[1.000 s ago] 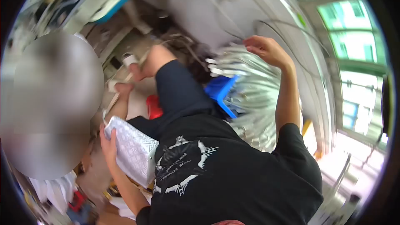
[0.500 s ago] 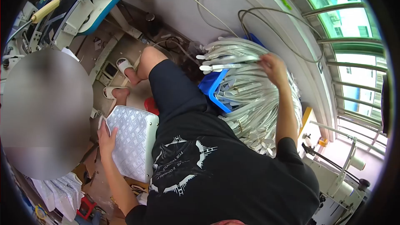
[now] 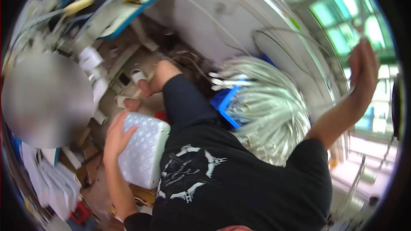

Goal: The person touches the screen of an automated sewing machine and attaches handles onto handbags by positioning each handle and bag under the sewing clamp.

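Note:
My left hand (image 3: 115, 139) holds the edge of a pale bag (image 3: 141, 149) with a light woven pattern and a white end panel; its thumb lies across the patterned side. The bag rests against my side. High at the right, in front of the window, my raised right hand (image 3: 364, 66) is closed on a pale strap (image 3: 340, 102). Part of that strap trails below the wrist, and motion blurs it. A thick heap of similar whitish straps (image 3: 274, 98) hangs over a blue bin (image 3: 229, 107) beside my leg.
At the upper left is a work table (image 3: 122, 15) with a blue edge and tools. White patterned pieces (image 3: 49, 179) are stacked at the lower left, near a red stool (image 3: 81, 211). A barred window (image 3: 342, 25) and a machine with thread cones (image 3: 357, 184) stand at the right.
My right hand has risen from the strap heap toward the window, drawing a strap with it. My left hand stays on the bag. The whole view has shifted slightly.

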`<state>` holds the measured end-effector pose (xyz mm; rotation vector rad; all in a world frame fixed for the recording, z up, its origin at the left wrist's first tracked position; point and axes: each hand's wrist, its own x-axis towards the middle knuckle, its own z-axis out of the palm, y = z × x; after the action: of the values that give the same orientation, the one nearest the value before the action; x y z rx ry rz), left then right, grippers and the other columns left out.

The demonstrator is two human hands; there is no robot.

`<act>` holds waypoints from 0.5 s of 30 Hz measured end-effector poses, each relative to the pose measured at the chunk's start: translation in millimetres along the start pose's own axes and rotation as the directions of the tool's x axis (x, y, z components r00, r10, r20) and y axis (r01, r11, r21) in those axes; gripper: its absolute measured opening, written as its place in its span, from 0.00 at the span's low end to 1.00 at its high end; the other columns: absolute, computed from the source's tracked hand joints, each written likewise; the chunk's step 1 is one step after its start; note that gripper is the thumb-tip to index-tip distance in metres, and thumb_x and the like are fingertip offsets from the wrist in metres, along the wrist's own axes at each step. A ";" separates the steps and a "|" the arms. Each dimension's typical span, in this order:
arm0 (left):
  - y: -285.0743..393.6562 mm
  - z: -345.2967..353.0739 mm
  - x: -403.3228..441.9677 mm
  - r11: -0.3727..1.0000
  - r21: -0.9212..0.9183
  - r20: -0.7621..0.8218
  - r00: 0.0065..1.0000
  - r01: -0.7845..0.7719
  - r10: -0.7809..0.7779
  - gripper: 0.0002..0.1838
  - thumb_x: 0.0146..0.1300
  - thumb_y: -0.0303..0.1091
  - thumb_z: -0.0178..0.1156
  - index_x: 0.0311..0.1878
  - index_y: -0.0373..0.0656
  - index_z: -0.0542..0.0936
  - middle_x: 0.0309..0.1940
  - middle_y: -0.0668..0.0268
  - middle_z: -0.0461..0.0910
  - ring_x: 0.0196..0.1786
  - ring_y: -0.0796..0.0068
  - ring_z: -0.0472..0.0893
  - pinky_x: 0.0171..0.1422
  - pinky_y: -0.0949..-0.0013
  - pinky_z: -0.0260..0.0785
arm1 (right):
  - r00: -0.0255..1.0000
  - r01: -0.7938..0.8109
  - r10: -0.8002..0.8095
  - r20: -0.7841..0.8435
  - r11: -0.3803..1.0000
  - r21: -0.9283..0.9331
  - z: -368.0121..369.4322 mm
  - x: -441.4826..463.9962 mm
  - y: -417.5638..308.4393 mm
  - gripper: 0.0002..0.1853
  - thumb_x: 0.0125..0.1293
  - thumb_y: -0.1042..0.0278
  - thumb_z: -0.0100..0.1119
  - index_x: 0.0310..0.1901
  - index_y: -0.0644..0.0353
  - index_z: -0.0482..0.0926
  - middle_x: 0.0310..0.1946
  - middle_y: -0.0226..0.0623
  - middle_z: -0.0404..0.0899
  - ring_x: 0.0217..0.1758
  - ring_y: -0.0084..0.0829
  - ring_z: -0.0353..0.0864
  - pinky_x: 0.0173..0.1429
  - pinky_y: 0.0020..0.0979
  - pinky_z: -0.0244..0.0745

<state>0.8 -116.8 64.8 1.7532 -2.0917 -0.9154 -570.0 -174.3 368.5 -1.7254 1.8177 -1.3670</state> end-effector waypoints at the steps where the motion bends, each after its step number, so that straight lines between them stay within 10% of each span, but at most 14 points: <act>1: 38.1 -9.1 10.2 0.988 -0.150 0.009 1.000 -0.020 0.022 0.29 0.67 0.38 0.71 0.70 0.39 0.79 0.68 0.51 0.80 0.70 0.51 0.80 0.75 0.57 0.70 | 0.992 -0.087 0.081 0.099 0.994 0.060 22.4 -8.7 27.4 0.18 0.83 0.59 0.54 0.57 0.65 0.85 0.19 0.19 0.67 0.18 0.13 0.58 0.24 0.22 0.50; 2: 46.7 -3.2 20.1 0.969 -0.177 -0.036 0.985 -0.175 0.171 0.30 0.70 0.43 0.72 0.71 0.39 0.79 0.66 0.52 0.82 0.68 0.50 0.81 0.74 0.58 0.72 | 0.961 -0.184 0.169 0.220 0.982 0.051 65.5 -29.0 22.5 0.17 0.82 0.58 0.57 0.58 0.63 0.85 0.19 0.17 0.67 0.18 0.12 0.59 0.23 0.22 0.50; 5: 62.3 20.8 45.1 0.720 -0.605 -0.044 0.918 -0.338 0.394 0.27 0.75 0.42 0.67 0.71 0.37 0.79 0.66 0.53 0.83 0.64 0.60 0.85 0.70 0.59 0.77 | 0.395 -0.401 0.242 0.886 0.913 -0.071 172.4 -56.0 7.8 0.17 0.84 0.58 0.55 0.64 0.54 0.84 0.21 0.20 0.74 0.20 0.12 0.66 0.23 0.20 0.59; 8: 36.9 89.7 67.4 0.064 -0.965 -0.232 0.941 -0.254 0.247 0.24 0.84 0.43 0.57 0.71 0.34 0.78 0.65 0.53 0.84 0.60 0.65 0.87 0.66 0.61 0.80 | 0.138 -0.409 0.081 0.987 0.912 -0.018 260.1 -102.7 23.2 0.16 0.86 0.61 0.50 0.61 0.58 0.83 0.24 0.22 0.77 0.21 0.13 0.70 0.24 0.19 0.63; 15: 17.3 101.6 49.7 0.063 -0.976 -0.216 0.972 -0.211 -0.090 0.25 0.84 0.46 0.56 0.71 0.35 0.78 0.60 0.55 0.87 0.58 0.69 0.87 0.61 0.68 0.80 | -0.112 -0.492 0.031 0.993 0.867 -0.082 306.2 -150.5 59.6 0.16 0.87 0.61 0.50 0.60 0.61 0.82 0.29 0.26 0.80 0.27 0.15 0.76 0.32 0.22 0.71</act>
<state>-82.4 -132.8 -12.0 0.8118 -0.7295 -1.5013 -341.4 -180.8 108.3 -1.2664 0.7679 0.1111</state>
